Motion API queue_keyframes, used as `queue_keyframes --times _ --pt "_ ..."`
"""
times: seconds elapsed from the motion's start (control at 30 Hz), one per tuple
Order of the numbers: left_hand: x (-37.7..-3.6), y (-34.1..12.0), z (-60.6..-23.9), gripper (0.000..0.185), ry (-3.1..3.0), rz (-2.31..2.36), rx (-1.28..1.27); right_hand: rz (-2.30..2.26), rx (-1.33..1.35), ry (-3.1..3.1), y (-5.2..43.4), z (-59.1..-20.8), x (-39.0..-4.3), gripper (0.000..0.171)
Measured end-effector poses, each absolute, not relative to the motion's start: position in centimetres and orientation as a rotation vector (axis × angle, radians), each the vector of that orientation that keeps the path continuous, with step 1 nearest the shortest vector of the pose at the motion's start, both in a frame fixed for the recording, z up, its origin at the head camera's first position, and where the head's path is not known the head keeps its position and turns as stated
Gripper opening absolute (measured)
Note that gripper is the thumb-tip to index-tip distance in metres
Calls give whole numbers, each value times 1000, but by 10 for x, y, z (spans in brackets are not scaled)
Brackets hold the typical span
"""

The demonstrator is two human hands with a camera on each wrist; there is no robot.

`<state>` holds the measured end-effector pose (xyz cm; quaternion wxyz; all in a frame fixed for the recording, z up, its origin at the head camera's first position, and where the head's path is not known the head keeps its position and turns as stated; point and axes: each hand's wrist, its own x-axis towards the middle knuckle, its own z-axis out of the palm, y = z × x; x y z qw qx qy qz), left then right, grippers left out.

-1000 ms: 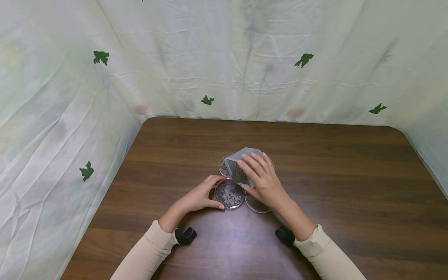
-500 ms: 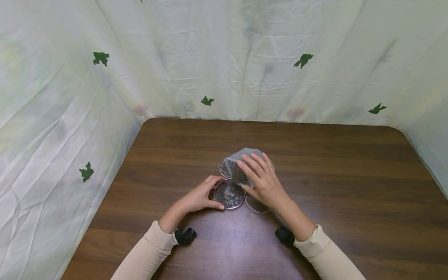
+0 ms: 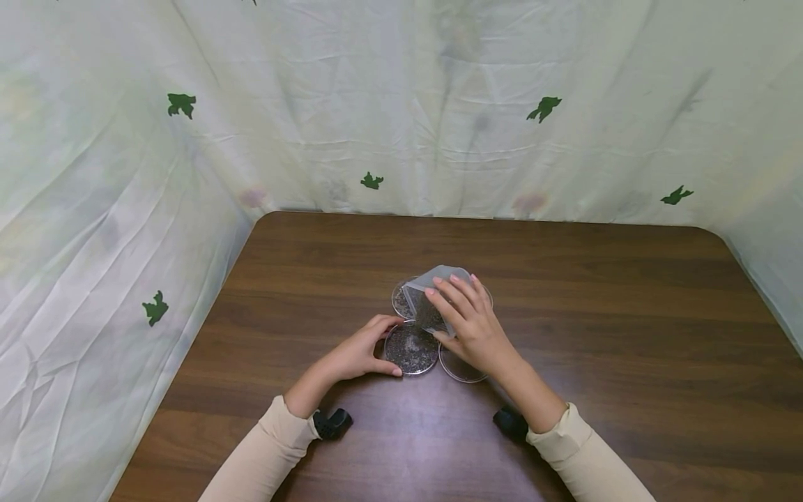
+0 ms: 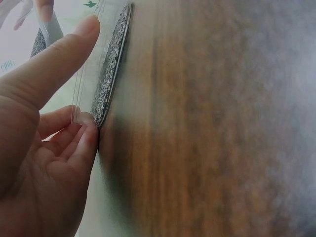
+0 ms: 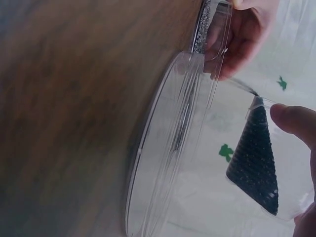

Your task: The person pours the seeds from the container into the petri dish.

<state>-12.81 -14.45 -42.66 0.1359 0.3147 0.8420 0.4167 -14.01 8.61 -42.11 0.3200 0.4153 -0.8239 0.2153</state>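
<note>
My left hand (image 3: 360, 352) holds a round clear petri dish (image 3: 410, 352) on the table, thumb at its near side and fingers at its far side. Dark, speckled granules cover most of its bottom. Above it, my right hand (image 3: 479, 331) grips a clear plastic container (image 3: 444, 273), tilted with its lower corner over the dish. In the right wrist view, dark granules (image 5: 256, 158) fill part of that container, and a thin stream leaves its tip towards the dish. The left wrist view shows the layer of granules (image 4: 109, 74) side-on through the dish wall.
Another petri dish (image 3: 400, 301) with granules lies behind, partly covered by the container. A clear dish (image 3: 464, 379) sits under my right hand, and the rim of one more (image 3: 491, 296) shows beyond it. The brown wooden table (image 3: 596, 348) meets pale curtains (image 3: 408, 104).
Granules have spread over more of the held dish, and its pale bare patch has shrunk. Both hands and the tilted container stay in place.
</note>
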Motion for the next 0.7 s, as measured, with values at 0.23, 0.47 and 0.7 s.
queue_keyframes --times 0.23,0.47,0.7 --pt "-128 -145 -427 75 2448 1197 900 569 1091 -2169 85 -421 -140 80" --pt "-128 -145 -427 76 2448 1200 912 569 1090 -2160 85 -422 -140 81" --pt "-128 -145 -427 75 2444 1201 911 586 1056 -2181 86 -423 -141 80"
